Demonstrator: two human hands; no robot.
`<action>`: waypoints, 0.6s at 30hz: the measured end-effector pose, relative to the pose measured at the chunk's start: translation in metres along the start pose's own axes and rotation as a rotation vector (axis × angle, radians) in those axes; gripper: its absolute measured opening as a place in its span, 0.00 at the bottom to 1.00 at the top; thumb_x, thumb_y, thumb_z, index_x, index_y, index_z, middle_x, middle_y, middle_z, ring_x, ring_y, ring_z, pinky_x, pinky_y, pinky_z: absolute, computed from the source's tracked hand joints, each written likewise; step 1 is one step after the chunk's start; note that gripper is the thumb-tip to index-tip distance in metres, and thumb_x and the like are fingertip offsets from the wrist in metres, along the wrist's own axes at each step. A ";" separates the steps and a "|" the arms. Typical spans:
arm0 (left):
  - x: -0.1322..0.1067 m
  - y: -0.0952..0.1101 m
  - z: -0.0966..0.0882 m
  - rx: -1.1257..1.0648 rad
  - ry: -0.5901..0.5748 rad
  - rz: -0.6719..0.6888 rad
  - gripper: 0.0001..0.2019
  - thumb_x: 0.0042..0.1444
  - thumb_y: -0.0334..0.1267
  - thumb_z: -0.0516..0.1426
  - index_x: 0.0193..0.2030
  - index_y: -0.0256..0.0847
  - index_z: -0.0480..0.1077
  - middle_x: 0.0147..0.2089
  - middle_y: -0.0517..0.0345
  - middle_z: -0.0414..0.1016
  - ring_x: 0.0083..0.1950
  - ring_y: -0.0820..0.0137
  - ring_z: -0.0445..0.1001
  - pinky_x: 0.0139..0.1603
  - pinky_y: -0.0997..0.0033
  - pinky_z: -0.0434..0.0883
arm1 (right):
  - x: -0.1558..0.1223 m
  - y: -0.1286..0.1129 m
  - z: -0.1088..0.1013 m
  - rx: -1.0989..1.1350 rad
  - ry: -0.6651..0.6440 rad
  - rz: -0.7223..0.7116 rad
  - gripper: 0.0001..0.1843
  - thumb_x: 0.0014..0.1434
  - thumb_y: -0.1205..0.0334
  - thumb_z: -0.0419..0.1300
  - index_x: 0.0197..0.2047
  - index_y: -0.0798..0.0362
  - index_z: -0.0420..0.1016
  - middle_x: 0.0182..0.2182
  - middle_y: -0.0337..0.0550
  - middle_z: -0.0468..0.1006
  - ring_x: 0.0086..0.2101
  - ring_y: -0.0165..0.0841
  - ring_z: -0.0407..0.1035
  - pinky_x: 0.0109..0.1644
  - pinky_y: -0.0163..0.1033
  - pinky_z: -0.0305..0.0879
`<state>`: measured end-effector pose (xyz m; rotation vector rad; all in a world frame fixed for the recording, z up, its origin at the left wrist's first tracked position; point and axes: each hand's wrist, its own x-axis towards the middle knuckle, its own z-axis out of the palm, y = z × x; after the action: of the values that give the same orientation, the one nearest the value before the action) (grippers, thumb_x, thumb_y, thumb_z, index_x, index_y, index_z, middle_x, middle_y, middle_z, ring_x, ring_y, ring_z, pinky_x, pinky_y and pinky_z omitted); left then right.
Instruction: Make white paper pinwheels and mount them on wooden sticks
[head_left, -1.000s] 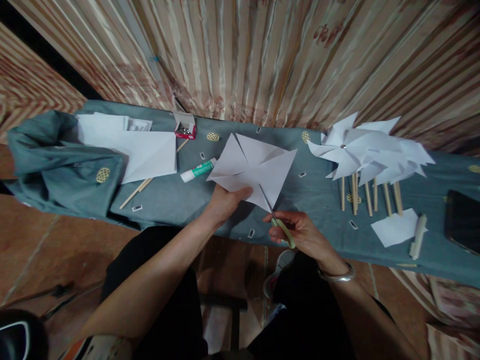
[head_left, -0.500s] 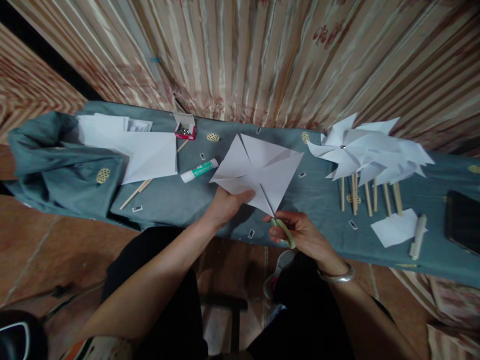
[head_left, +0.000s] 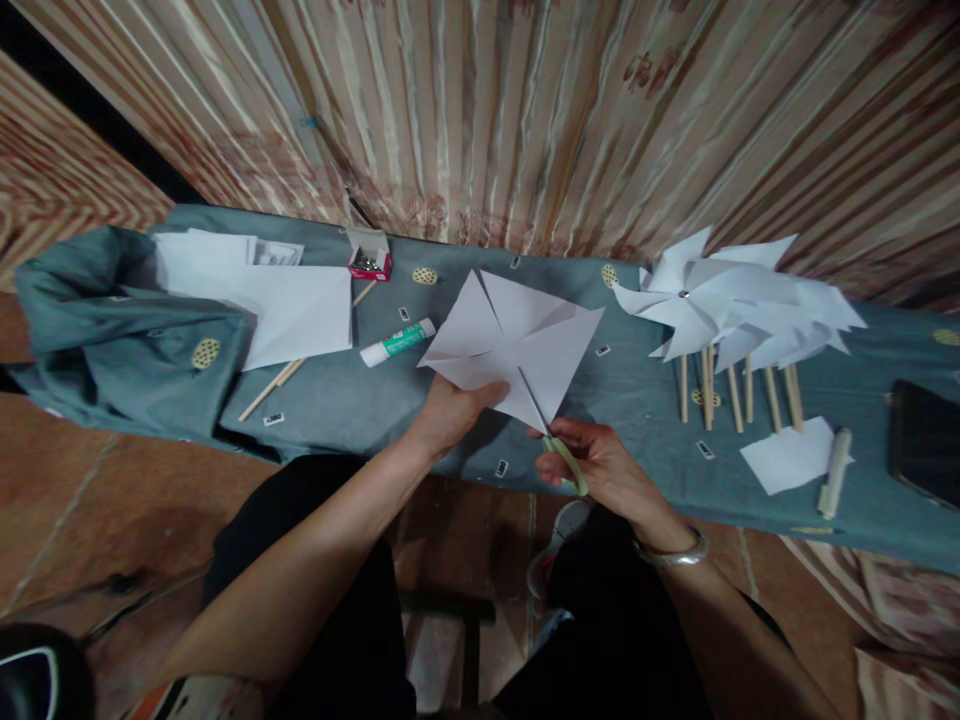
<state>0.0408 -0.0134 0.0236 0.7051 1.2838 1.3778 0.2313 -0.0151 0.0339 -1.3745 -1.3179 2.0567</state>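
A square sheet of white paper [head_left: 517, 340], slit inward from its corners, is held above the cloth in front of me. My left hand [head_left: 454, 412] pinches its near left edge, thumb on top and fingers hidden beneath. In my right hand [head_left: 592, 460] are scissors with pale green handles [head_left: 568, 464]. Their blades lie at the paper's near corner, pointing toward its centre. Left of the sheet lies a green and white glue stick [head_left: 397, 342].
Paper pinwheels on wooden sticks [head_left: 720, 300] lie at the right, near a small paper piece [head_left: 791, 455], a whitish pen [head_left: 835, 475] and a dark phone [head_left: 926, 440]. At the left are white sheets [head_left: 300, 310], sticks [head_left: 271, 388] and a red box of small metal pieces [head_left: 370, 262].
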 end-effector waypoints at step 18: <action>-0.007 0.004 0.003 0.014 -0.027 -0.053 0.18 0.38 0.34 0.67 0.38 0.36 0.72 0.43 0.49 0.79 0.45 0.60 0.76 0.53 0.55 0.71 | 0.000 -0.004 0.001 0.014 0.004 0.000 0.40 0.33 0.52 0.77 0.50 0.53 0.72 0.18 0.29 0.71 0.20 0.26 0.67 0.21 0.29 0.63</action>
<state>0.0439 -0.0186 0.0296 0.6926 1.2830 1.3131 0.2295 -0.0136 0.0372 -1.3718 -1.2994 2.0584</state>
